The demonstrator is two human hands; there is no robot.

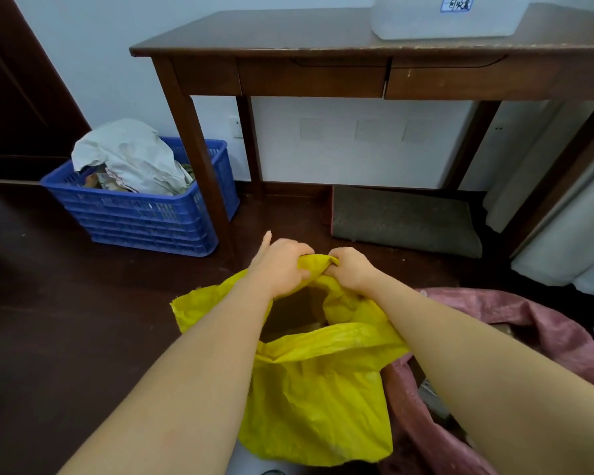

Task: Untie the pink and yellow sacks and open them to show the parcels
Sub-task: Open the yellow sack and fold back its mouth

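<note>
A yellow woven sack stands on the dark floor right below me, its mouth partly gaping and dark inside. My left hand and my right hand both clutch the bunched far rim of the yellow sack, side by side. Brown cardboard of a parcel shows faintly in the opening. To the right lies the pink sack, its mouth spread open around my right forearm, with a parcel partly visible inside.
A brown wooden desk stands against the wall ahead, with a white plastic bin on top. A blue crate holding crumpled grey bags sits at the left. A grey mat lies under the desk. White bags lie at the far right.
</note>
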